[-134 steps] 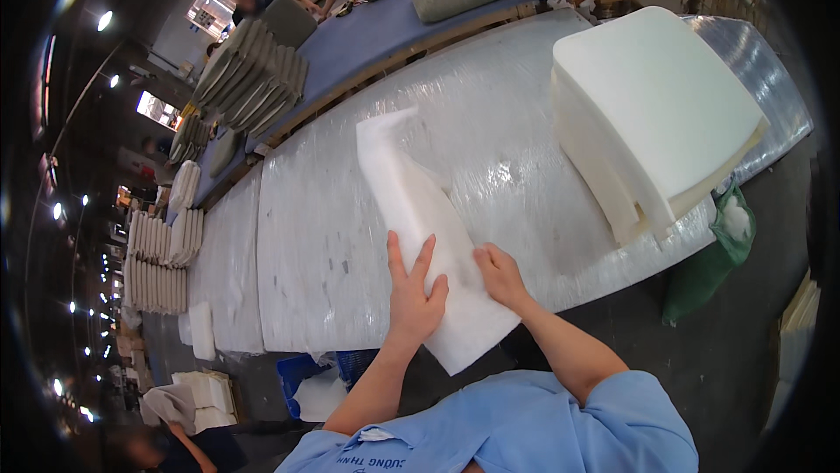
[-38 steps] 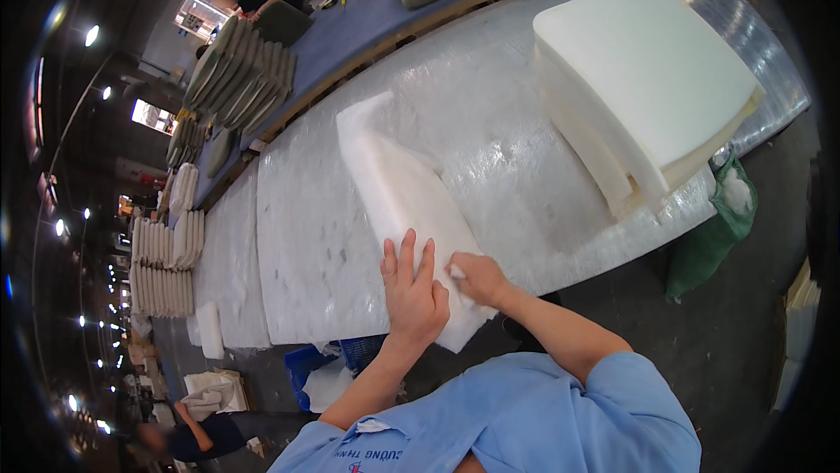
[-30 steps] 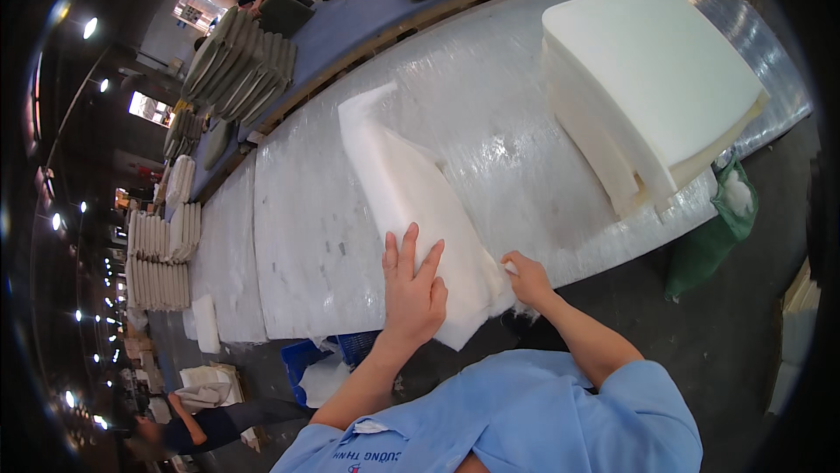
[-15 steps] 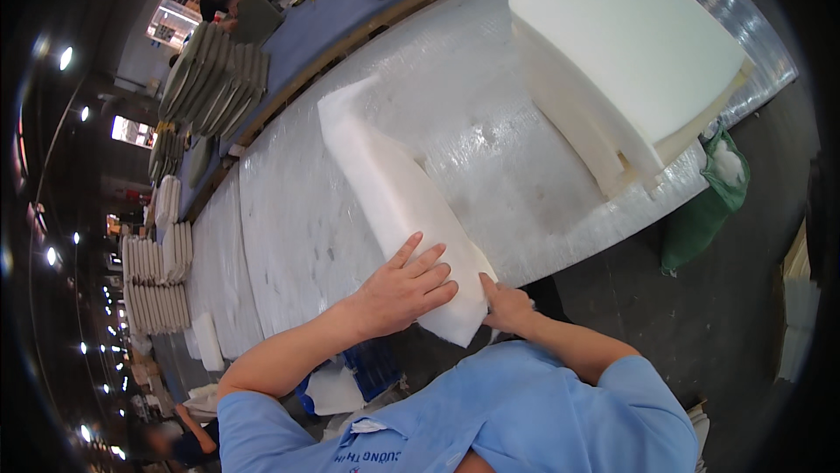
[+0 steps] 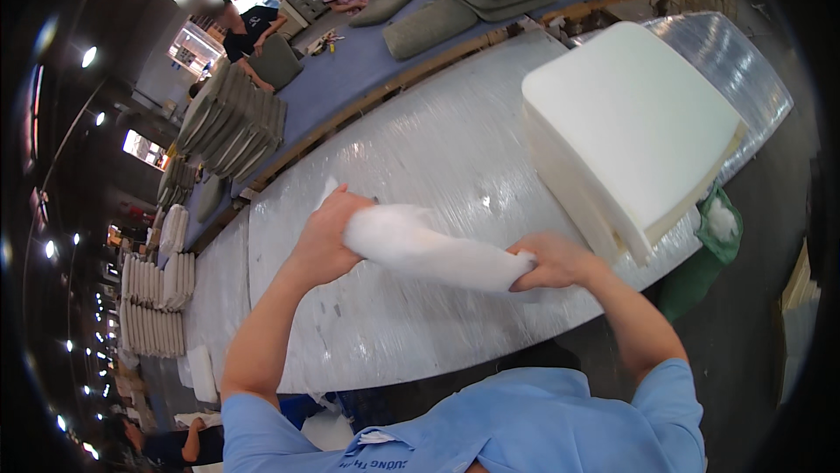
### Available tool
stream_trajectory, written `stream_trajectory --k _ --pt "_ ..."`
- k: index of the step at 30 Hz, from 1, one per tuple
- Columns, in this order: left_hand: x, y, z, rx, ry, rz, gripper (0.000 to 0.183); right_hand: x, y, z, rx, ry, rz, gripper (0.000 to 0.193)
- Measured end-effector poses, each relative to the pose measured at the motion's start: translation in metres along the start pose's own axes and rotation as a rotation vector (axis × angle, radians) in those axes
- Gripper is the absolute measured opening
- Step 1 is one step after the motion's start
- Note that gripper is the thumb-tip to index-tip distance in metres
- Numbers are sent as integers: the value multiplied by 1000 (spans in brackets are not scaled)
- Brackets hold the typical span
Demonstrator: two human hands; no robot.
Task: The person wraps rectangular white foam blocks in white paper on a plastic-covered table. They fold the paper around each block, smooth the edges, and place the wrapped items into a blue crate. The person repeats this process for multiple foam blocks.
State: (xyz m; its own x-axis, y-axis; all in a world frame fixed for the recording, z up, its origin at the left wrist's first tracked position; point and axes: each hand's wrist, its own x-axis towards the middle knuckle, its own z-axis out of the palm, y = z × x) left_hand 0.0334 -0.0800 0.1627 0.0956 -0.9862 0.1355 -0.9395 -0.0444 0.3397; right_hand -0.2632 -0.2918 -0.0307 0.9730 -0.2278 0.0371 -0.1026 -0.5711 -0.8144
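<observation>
A long, soft cushion piece in white wadding point(image 5: 429, 250) is stretched between my two hands, lifted above the plastic-covered table point(image 5: 420, 136). My left hand point(image 5: 328, 237) grips its left end, fingers bent over the far side, and a tuft of wadding sticks out beyond them. At the other end my right hand point(image 5: 553, 261) pinches the wadding; this hand is slightly blurred. To the right of it, a stack of white foam seat pads point(image 5: 634, 114) stands on the same table.
A green sack point(image 5: 719, 237) with white stuff inside hangs at the table's right edge. Beyond lies a blue-covered bench point(image 5: 350, 70) with stacked grey-green cushions point(image 5: 232, 119). Two co-workers point(image 5: 254, 31) are behind it; another person point(image 5: 166, 442) is at lower left. White cushions point(image 5: 157, 307) are piled left.
The wadding-covered piece has been lifted off the table and turned more crosswise. My left hand has gone from lying spread on it to gripping its far end; my right hand has moved up and right.
</observation>
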Motion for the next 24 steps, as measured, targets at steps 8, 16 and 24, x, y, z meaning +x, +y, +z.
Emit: stream_trajectory --k 8,16,24 --pt "-112 -55 65 -814 403 -422 53 57 -106 -103 -264 -460 39 50" --pt "-236 -82 71 -912 176 -752 84 119 -140 -5 -308 -680 -56 60" --pt "-299 -89 84 -1177 199 -631 117 124 -236 25 -353 -691 -102 62"
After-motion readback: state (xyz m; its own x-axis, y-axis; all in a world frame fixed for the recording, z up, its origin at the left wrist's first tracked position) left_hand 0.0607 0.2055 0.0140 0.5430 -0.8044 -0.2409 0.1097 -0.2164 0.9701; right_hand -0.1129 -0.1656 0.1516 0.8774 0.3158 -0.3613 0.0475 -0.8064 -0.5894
